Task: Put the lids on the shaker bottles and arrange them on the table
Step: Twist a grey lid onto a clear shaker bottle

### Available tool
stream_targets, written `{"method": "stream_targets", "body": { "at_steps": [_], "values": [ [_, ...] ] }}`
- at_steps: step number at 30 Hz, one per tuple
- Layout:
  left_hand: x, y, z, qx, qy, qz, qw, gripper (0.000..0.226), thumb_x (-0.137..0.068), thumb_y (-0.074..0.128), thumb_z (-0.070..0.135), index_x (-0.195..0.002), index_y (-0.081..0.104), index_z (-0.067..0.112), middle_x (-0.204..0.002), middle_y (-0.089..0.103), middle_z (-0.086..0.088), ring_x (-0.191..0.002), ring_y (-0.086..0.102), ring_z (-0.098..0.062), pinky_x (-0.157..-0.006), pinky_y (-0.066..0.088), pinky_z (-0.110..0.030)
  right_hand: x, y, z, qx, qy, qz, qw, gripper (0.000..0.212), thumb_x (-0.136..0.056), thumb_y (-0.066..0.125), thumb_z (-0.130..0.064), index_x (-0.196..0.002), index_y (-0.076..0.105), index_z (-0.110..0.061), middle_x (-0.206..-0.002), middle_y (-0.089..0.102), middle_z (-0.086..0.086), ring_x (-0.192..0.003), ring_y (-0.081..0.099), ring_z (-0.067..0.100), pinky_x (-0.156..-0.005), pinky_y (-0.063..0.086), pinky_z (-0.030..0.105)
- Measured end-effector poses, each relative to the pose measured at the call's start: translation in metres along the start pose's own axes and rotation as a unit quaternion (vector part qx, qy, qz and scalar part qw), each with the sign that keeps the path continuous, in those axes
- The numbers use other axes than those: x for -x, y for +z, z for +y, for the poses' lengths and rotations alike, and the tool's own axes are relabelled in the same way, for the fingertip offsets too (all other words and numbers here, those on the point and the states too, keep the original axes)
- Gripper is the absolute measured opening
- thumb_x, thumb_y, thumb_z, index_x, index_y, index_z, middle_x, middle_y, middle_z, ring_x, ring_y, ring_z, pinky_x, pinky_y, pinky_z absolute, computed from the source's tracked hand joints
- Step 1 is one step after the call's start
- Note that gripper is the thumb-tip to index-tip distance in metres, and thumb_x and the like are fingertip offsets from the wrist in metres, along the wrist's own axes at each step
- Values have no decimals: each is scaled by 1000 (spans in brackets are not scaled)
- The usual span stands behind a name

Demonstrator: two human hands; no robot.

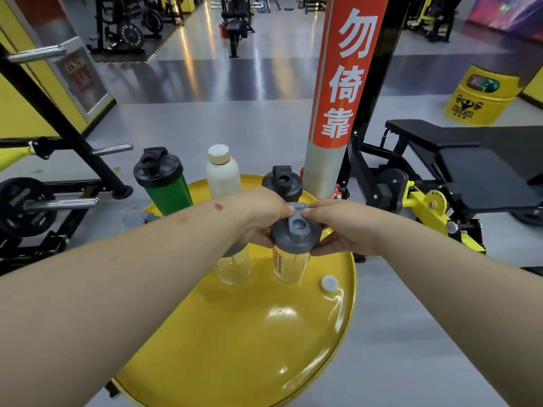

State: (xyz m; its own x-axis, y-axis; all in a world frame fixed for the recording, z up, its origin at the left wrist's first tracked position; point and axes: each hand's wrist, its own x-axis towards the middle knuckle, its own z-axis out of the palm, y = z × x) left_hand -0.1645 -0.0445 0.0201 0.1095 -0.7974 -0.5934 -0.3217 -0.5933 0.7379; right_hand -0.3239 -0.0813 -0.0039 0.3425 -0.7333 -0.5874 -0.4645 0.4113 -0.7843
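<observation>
A clear shaker bottle (289, 267) with red print stands on the round yellow table (252, 333), a grey lid (296, 235) sitting on its mouth. My left hand (260, 217) and my right hand (338, 226) both grip that lid from either side, fingertips meeting at its flip cap. Just left of it stands a second clear bottle (233, 267), its top hidden under my left hand. At the table's far edge are a green bottle (164, 183) with a black lid, a white bottle (222, 171) with a pale cap, and a dark bottle (282, 183) with a black lid.
A small white round cap (329, 283) lies on the table to the right. A red and grey pillar (335, 92) rises behind the table. A black bench (458, 165) stands right; a weight rack with plates (26, 207) stands left. A grey object (133, 221) peeks out beyond my left forearm.
</observation>
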Motion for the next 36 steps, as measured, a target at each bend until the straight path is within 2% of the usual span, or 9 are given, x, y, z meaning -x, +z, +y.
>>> {"method": "stream_targets", "body": {
  "at_steps": [4,10,14,20,24,27,29,31,36],
  "values": [
    [3,1,1,12,15,14,1000,35,-102,56,22,-134,57,8,-96,59,-4,-104,64,-34,-93,56,-48,-1,-3,-2,18,-2,-19,1000,31,-100,58,-34,-125,61,-16,-127,62,12,-100,74,33,-82,64,43],
    [7,-8,1,4,0,38,999,30,-100,59,29,-124,59,11,-115,63,-10,-103,69,-34,-88,60,-42,-2,-6,-16,128,-11,-20,992,36,-99,57,-31,-127,60,-8,-111,66,9,-92,69,26,-88,60,42],
    [15,-46,0,63,48,87,993,22,-97,62,11,-118,66,10,-113,68,-16,-99,73,-29,-84,63,-40,13,-3,-43,360,-128,90,920,39,-98,55,-32,-128,60,-8,-113,68,13,-96,62,28,-87,52,39],
    [25,-98,-32,-52,115,185,975,35,-90,64,8,-122,70,22,-112,72,-4,-101,72,-20,-96,57,-38,15,41,-70,324,-248,57,911,46,-96,58,-32,-141,56,-22,-128,65,-2,-114,62,18,-99,50,36],
    [25,-108,-52,-112,107,193,969,44,-91,68,13,-134,64,21,-124,66,-1,-112,63,-19,-100,51,-38,6,75,-75,327,-228,16,917,51,-96,56,-35,-146,50,-27,-121,65,-8,-108,63,16,-90,51,32],
    [20,-111,-65,-99,62,157,981,48,-89,69,19,-136,60,23,-122,67,-5,-103,64,-22,-91,56,-39,-1,91,-79,383,-178,5,906,54,-100,48,-42,-151,43,-25,-134,63,2,-113,62,21,-87,47,33],
    [19,-109,-71,-52,17,114,992,46,-91,68,20,-137,59,25,-116,67,-9,-87,64,-24,-76,59,-36,-4,99,-79,405,-142,-10,903,50,-102,45,-45,-145,48,-21,-119,67,7,-101,64,24,-84,50,35],
    [18,-108,-74,0,-7,74,997,44,-94,65,15,-138,58,21,-119,67,-14,-86,69,-29,-78,62,-40,-8,104,-74,363,-107,-35,925,45,-101,47,-44,-139,50,-19,-102,68,9,-84,68,23,-79,57,33],
    [16,-113,-79,37,-8,54,998,42,-95,63,8,-137,59,16,-118,70,-14,-96,75,-35,-85,62,-43,-15,105,-68,270,-72,-55,958,43,-100,54,-43,-138,50,-23,-122,67,13,-96,75,32,-90,61,45]
  ]
}}
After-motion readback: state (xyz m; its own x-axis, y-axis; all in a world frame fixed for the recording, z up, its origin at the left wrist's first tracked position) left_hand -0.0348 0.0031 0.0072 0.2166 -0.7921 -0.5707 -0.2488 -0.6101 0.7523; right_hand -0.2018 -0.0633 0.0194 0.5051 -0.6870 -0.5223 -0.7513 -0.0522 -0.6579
